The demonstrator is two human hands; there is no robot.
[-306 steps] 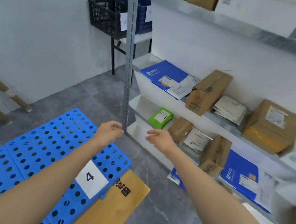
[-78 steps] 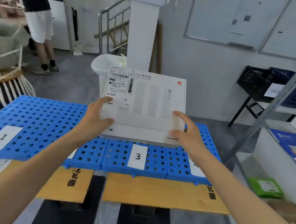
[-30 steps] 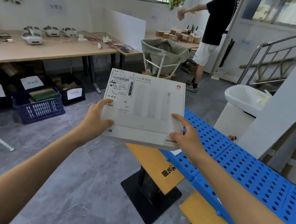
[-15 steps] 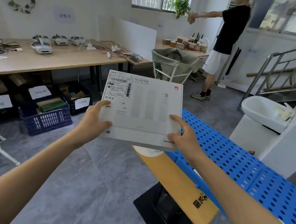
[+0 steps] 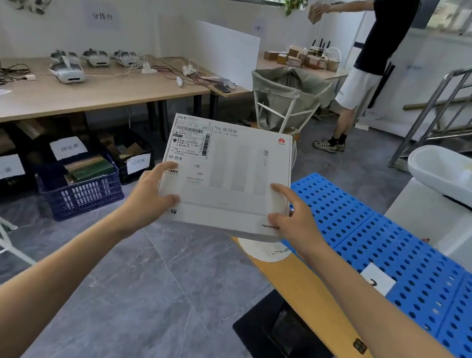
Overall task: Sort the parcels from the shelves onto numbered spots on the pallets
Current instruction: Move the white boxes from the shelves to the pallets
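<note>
Head view: left hand (image 5: pixel 148 197) and right hand (image 5: pixel 296 219) still pinch the parcel (image 5: pixel 230 175); pallet label (image 5: pixel 377 281) now shows.

— What is blocked on the right?
— That side is filled by the blue pallet (image 5: pixel 420 254) laid on a wooden bench (image 5: pixel 298 287), with a white sink (image 5: pixel 445 178) set behind.
— And ahead?
— Past the held box (image 5: pixel 228 177), passage is narrowed by a cloth-lined bin (image 5: pixel 284 103); a person (image 5: pixel 381 31) is stood just beyond it.
— Where is room left?
— Open floor (image 5: pixel 179 293) is left below the box and leftward, until a blue crate (image 5: pixel 80 197) under the long bench (image 5: pixel 86 99) is met.
</note>
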